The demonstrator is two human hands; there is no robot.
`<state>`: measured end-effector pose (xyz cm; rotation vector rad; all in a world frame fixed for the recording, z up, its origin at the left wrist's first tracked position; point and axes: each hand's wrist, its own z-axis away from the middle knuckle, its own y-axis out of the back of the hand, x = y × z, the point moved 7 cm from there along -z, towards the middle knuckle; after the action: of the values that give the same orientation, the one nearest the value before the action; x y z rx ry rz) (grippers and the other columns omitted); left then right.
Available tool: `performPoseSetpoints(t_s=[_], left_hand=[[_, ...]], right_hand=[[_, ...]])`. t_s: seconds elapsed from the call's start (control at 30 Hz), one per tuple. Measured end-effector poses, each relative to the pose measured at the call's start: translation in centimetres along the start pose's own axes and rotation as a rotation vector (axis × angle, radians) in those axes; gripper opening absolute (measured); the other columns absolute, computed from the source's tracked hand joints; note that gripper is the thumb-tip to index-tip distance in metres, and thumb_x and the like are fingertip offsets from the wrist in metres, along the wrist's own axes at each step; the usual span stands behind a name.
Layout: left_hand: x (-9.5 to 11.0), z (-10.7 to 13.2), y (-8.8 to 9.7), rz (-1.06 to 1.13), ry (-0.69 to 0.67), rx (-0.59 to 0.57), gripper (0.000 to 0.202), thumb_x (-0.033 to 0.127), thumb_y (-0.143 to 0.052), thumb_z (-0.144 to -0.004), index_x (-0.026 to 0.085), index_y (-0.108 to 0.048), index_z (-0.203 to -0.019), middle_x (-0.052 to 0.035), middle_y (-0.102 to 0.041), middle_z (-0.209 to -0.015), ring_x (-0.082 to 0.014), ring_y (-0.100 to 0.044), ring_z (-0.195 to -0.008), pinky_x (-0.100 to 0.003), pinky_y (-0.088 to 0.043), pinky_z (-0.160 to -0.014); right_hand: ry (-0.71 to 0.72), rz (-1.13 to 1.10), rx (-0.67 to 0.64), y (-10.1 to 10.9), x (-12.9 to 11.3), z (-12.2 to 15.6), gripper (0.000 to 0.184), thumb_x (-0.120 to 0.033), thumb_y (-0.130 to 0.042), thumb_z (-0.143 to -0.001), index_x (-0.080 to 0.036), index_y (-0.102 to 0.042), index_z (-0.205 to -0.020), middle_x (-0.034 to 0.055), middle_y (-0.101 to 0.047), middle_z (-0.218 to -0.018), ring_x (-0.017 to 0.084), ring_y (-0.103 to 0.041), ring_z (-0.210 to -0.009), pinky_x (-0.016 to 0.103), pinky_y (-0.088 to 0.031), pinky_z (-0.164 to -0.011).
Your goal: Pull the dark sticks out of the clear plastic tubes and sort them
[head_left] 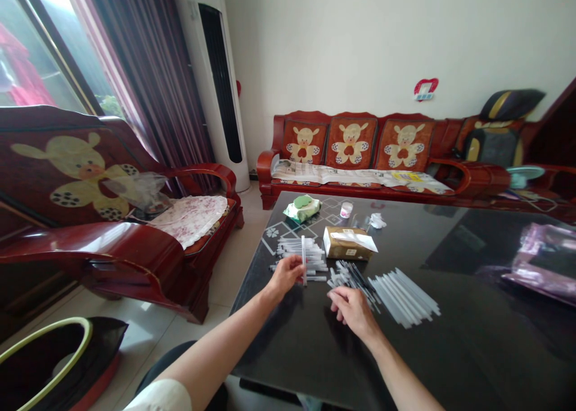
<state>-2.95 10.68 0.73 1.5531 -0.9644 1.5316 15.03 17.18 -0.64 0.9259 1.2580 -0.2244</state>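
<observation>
My left hand (290, 273) pinches a slim, whitish translucent tube (305, 260), held nearly upright over the near left part of the table. Just behind it lies a pile of similar whitish tubes (297, 249). My right hand (350, 306) is low over the table with its fingers curled together; whether anything small is between them is hidden. Beyond that hand is a loose heap of thin dark sticks with pale ends (353, 276), their exact kind unclear. To its right, a row of longer translucent tubes (405, 297) lies side by side.
The dark glossy table (472, 339) bears a tissue box (348, 244), a green wipes pack (302, 208), a small cup (346, 210), a crumpled tissue (377, 221) and a pink plastic package (546, 261). Wooden sofas (265, 165) stand behind and left; a black bin (103, 339) is lower left.
</observation>
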Motion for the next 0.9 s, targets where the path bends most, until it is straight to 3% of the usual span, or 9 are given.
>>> performPoseSetpoints(t_s=[0.13, 0.3, 0.53, 0.9], left_hand=[[-0.2, 0.5, -1.0, 0.385, 0.071, -0.048, 0.037, 0.037, -0.075, -0.065, 0.013, -0.058, -0.087, -0.0037, -0.062, -0.075, -0.0142, -0.06, -0.065, -0.029, -0.05, -0.064], [-0.9, 1.2, -2.7, 0.465, 0.108, -0.117, 0.037, 0.036, -0.076, -0.066, 0.012, -0.057, -0.088, -0.0053, -0.065, -0.079, -0.0134, -0.062, -0.065, -0.029, -0.052, -0.065], [-1.8, 1.0, -3.1, 0.445, 0.125, -0.134, 0.04, 0.039, -0.074, -0.069, 0.012, -0.058, -0.093, -0.008, -0.068, -0.083, -0.0139, -0.064, -0.066, -0.028, -0.053, -0.064], [-2.1, 1.0, -2.5, 0.351, 0.197, -0.011, 0.04, 0.042, -0.077, -0.062, 0.012, -0.058, -0.08, -0.006, -0.067, -0.07, -0.015, -0.064, -0.058, -0.028, -0.053, -0.057]], right_hand=[[-0.099, -0.33, -0.135, -2.4, 0.3, 0.2, 0.042, -0.052, -0.048, -0.082, -0.014, -0.062, -0.086, 0.0021, -0.062, -0.061, 0.011, -0.054, -0.041, 0.02, -0.038, -0.035], [-0.17, -0.573, -0.201, -3.5, -0.9, 0.8, 0.048, -0.059, -0.046, -0.081, -0.012, -0.058, -0.089, 0.0034, -0.064, -0.061, 0.011, -0.056, -0.043, 0.02, -0.04, -0.038], [-0.179, -0.591, -0.207, -3.8, -0.3, 0.7, 0.048, -0.061, -0.05, -0.078, -0.013, -0.056, -0.082, 0.0026, -0.063, -0.058, 0.011, -0.055, -0.041, 0.02, -0.039, -0.037], [-0.172, -0.555, -0.201, -3.4, 0.3, 0.6, 0.046, -0.058, -0.053, -0.078, -0.013, -0.058, -0.079, 0.0008, -0.061, -0.054, 0.009, -0.052, -0.038, 0.018, -0.039, -0.034]])
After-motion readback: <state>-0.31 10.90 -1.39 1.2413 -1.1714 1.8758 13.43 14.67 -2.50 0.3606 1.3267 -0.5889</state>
